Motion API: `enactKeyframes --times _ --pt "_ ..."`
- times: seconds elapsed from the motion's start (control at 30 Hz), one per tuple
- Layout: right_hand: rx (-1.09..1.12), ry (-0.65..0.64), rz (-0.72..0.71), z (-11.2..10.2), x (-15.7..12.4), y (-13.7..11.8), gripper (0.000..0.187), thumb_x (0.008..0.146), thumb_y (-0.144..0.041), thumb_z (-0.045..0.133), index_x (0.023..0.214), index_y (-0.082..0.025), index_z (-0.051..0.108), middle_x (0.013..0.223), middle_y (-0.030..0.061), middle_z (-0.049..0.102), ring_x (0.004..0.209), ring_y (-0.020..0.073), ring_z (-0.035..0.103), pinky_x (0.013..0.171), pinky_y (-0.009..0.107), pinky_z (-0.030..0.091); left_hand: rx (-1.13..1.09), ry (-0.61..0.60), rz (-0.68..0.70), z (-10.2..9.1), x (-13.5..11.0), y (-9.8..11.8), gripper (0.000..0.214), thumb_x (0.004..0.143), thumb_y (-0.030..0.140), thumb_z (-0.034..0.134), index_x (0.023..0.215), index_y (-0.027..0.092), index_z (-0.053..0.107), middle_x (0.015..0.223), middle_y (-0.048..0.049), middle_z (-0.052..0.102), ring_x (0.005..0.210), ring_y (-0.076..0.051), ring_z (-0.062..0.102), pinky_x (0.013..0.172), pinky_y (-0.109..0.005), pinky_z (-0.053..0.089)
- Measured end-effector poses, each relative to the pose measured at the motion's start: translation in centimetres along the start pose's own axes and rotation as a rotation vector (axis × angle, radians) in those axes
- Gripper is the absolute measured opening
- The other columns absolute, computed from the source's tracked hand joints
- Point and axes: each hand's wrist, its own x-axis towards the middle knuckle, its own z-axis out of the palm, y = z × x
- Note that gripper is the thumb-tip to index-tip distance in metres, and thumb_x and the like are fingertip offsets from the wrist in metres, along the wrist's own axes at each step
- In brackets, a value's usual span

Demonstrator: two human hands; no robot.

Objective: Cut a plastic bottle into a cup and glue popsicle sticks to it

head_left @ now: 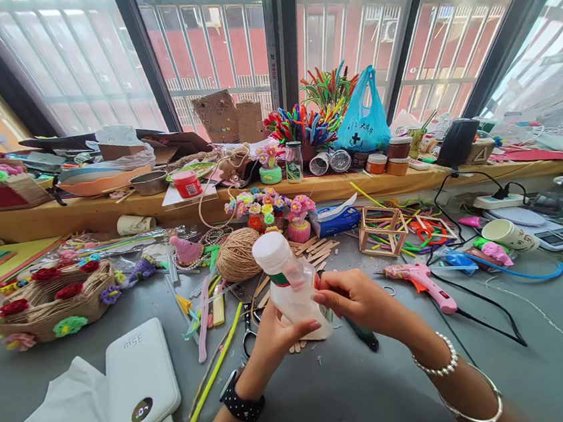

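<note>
A clear bottle (304, 309) with a white cap is held tilted above the grey table (331, 400), its lower part gripped by the left hand (277, 339). The right hand (356, 300) is curled, its fingertips brought against the bottle's right side; whether anything is pinched there cannot be told. Below the right wrist, a dark-handled tool (363, 334) is partly covered. Scissors (249, 338) are lying just beside the left hand, and craft sticks (322, 252) are scattered behind the bottle, where the space is also crowded by a ball of twine (237, 254). Farther right, a pink glue gun (427, 284) is laid with its cable trailing, near a wooden frame (382, 232). On the left, a white power bank (138, 380) and a flower-trimmed basket (60, 305) are placed well apart from the hands.
</note>
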Motion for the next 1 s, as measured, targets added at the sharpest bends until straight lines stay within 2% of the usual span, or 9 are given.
enactKeyframes --times 0.1,0.17,0.3,0.6,0.73,0.87,0.93,1.0 --pt "-0.213 0.049 0.044 0.0 -0.3 -0.4 0.032 0.082 -0.048 0.042 0.075 -0.018 0.048 0.061 -0.0023 0.053 0.052 0.0098 0.041 0.049 0.022 0.026 0.086 0.047 0.047 0.0 0.0 0.1 0.058 0.053 0.03 0.074 0.106 0.016 0.053 0.106 -0.0093 0.06 0.1 -0.028 0.053 0.09 -0.041 0.038" --pt "-0.296 0.03 0.055 -0.1 -0.5 -0.7 0.029 0.084 -0.046 0.039 0.08 -0.018 0.048 0.07 0.0007 0.058 0.057 0.0119 0.047 0.051 0.023 0.028 0.136 0.054 0.068 -0.1 0.0 0.2 0.058 0.053 0.029 0.074 0.106 0.017 0.053 0.106 -0.0091 0.06 0.1 -0.027 0.053 0.09 -0.04 0.038" --pt "-0.355 -0.034 0.037 -0.3 -0.6 -0.9 0.025 0.088 -0.04 0.035 0.085 -0.019 0.049 0.081 0.0038 0.063 0.066 0.0149 0.055 0.055 0.024 0.03 0.192 0.031 0.081 -0.1 -0.1 0.8 0.055 0.052 0.03 0.074 0.102 0.017 0.055 0.102 -0.0087 0.063 0.096 -0.028 0.056 0.086 -0.04 0.041" --pt "-0.485 -0.072 -0.013 0.1 -0.7 -0.9 0.017 0.088 -0.031 0.039 0.093 -0.019 0.05 0.083 0.0058 0.065 0.065 0.0163 0.057 0.052 0.025 0.027 0.265 -0.002 0.083 -0.2 -0.2 0.9 0.05 0.057 0.029 0.071 0.103 0.015 0.055 0.106 -0.0113 0.062 0.097 -0.028 0.055 0.088 -0.042 0.039" --pt "-0.506 -0.094 -0.064 -0.1 -0.7 -0.7 0.018 0.088 -0.028 0.038 0.08 -0.019 0.052 0.073 0.0035 0.064 0.059 0.0134 0.052 0.051 0.024 0.025 0.236 0.006 0.095 -0.3 -0.1 0.9 0.054 0.056 0.028 0.073 0.105 0.017 0.054 0.106 -0.0094 0.062 0.098 -0.028 0.055 0.089 -0.042 0.039" --pt "-0.444 -0.134 -0.189 -0.8 -0.7 -0.5 0.025 0.088 -0.029 0.037 0.068 -0.019 0.048 0.065 0.0008 0.057 0.058 0.0111 0.046 0.054 0.022 0.026 0.215 -0.04 0.047 -0.3 -0.2 0.9 0.05 0.055 0.029 0.073 0.101 0.017 0.057 0.099 -0.0084 0.064 0.095 -0.028 0.056 0.088 -0.044 0.04" --pt "-0.375 -0.135 -0.234 -1.0 -0.7 -0.4 0.027 0.088 -0.03 0.036 0.067 -0.019 0.047 0.064 -0.0001 0.054 0.059 0.0105 0.043 0.055 0.022 0.027 0.135 -0.06 0.018 0.0 -0.3 0.8 0.051 0.053 0.03 0.074 0.1 0.017 0.057 0.099 -0.0086 0.064 0.096 -0.029 0.056 0.089 -0.044 0.039" --pt "-0.301 -0.1 -0.251 -0.7 -0.5 -0.3 0.027 0.088 -0.029 0.036 0.065 -0.018 0.045 0.062 -0.001 0.05 0.059 0.0099 0.04 0.056 0.021 0.027 -0.05 -0.074 0.0 0.3 -0.5 0.7 0.059 0.051 0.037 0.075 0.104 0.018 0.055 0.105 -0.0096 0.061 0.101 -0.029 0.053 0.09 -0.044 0.037"
